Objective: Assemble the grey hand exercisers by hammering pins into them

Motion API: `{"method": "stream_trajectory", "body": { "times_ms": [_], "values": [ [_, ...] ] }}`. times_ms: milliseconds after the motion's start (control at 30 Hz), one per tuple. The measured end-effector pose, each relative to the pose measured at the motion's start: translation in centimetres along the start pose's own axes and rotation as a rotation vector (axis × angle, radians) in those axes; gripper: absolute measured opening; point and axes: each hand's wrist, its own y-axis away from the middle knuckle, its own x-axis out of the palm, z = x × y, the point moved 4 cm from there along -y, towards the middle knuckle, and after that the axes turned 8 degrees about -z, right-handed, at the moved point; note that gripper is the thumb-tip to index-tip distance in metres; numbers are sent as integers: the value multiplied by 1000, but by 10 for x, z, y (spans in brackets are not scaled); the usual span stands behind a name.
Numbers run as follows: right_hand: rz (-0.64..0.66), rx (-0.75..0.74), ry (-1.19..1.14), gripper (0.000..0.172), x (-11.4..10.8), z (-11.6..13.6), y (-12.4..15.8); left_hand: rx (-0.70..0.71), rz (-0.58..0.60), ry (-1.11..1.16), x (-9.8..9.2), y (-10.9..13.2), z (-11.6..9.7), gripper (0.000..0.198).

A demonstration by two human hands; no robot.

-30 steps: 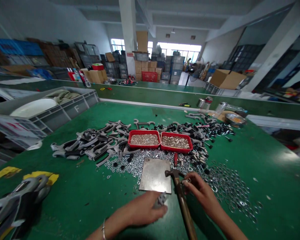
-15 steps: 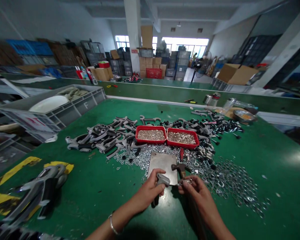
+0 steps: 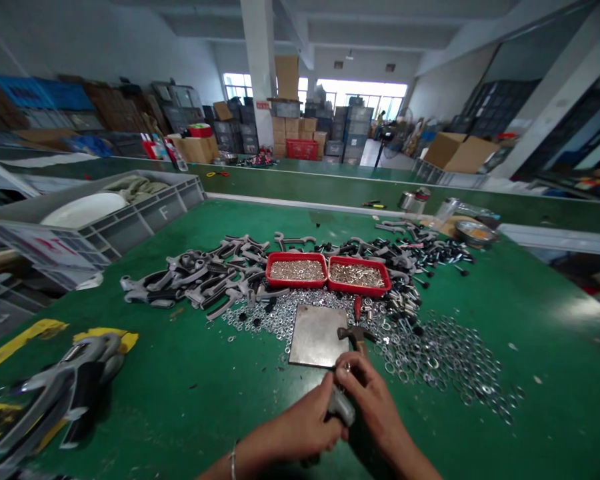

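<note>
Below the metal plate (image 3: pixel 319 337), my left hand (image 3: pixel 310 421) is wrapped round a grey metal handle part (image 3: pixel 341 407). My right hand (image 3: pixel 371 395) pinches a small shiny metal piece (image 3: pixel 346 368), seemingly a spring, at the upper end of that part. Both hands are almost touching. A hammer (image 3: pixel 357 335) lies at the plate's right edge, its handle partly hidden behind my right hand. Small washers (image 3: pixel 280 317) are spread around the plate.
Two red trays (image 3: pixel 360 291) of small metal pieces stand behind the plate. Grey-and-black handles (image 3: pixel 195 273) are piled left, rings (image 3: pixel 460 360) lie right. A grey crate (image 3: pixel 145 217) is at far left, assembled tools (image 3: pixel 75 380) at front left.
Both hands have moved down off the plate towards me and closer together. The grey part is now tilted differently, and the small metal piece is at its upper end.
</note>
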Motion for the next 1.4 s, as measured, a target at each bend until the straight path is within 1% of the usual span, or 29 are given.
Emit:
{"method": "stream_trajectory", "body": {
  "times_ms": [33,67,100,133,167,233,267,300,333,400,467,533,567,600,667,733,800,900,967,1000,1067,1100,1133,1200,1267,1300,1333,1367,1400],
  "values": [
    [61,8,-10,25,1,0,0,-19,80,11,2,4,0,61],
    [126,25,-14,25,1,-1,1,-38,132,57,3,8,2,60],
    [182,38,-1,24,-2,-2,1,-57,148,117,3,9,4,53],
    [210,32,47,24,-8,-3,1,-73,112,180,1,9,7,45],
    [205,-8,139,22,-18,-4,-1,-81,25,237,-3,7,11,37],
    [96,-165,448,17,-48,-6,-6,-48,-222,320,-15,1,15,30],
    [20,-254,632,15,-66,-8,-8,-15,-324,345,-22,-1,15,29],
    [-36,-331,810,14,-82,-11,-11,9,-383,356,-27,-4,13,29],
    [-61,-391,964,15,-95,-14,-13,20,-398,343,-30,-7,10,31],
    [-43,-469,1169,20,-114,-19,-18,13,-355,246,-33,-15,3,35],
    [-12,-516,1213,22,-120,-18,-22,13,-356,112,-33,-22,-2,37],
    [-30,-510,1072,19,-115,-10,-25,60,-464,1,-32,-26,-8,37],
    [-53,-466,942,16,-110,-5,-25,94,-531,-38,-31,-27,-11,36],
    [-72,-388,779,14,-102,0,-25,132,-579,-66,-29,-27,-15,36],
    [-63,-155,398,17,-79,4,-22,220,-605,-93,-23,-27,-24,34],
    [-7,78,36,27,-49,3,-16,308,-587,-97,-17,-27,-32,33],
    [65,227,-226,30,-20,1,-11,351,-598,-121,-15,-26,-36,31],
    [158,355,-414,28,5,-3,-7,336,-637,-187,-17,-25,-29,29],
    [190,389,-443,27,8,-7,-6,319,-650,-225,-18,-25,-22,29],
    [196,378,-422,26,7,-8,-6,311,-658,-237,-18,-25,-20,29],
    [179,283,-291,23,2,-9,-7,289,-674,-243,-19,-25,-18,29],
    [157,189,-175,21,-2,-8,-8,279,-671,-235,-18,-24,-20,29],
    [127,60,-34,18,-5,-5,-8,269,-653,-221,-18,-24,-22,30],
    [77,-279,253,16,-7,3,-6,257,-593,-182,-16,-23,-27,31],
    [72,-619,477,28,-5,12,0,247,-557,-143,-17,-23,-30,31],
    [83,-739,564,33,-4,14,2,235,-553,-124,-18,-23,-29,32],
    [109,-806,649,37,-4,15,3,217,-554,-108,-20,-25,-27,33],
    [154,-821,740,40,-7,13,1,198,-556,-94,-22,-26,-25,34],
    [199,-794,833,40,-14,11,-3,182,-556,-85,-23,-28,-22,36]
  ]
}}
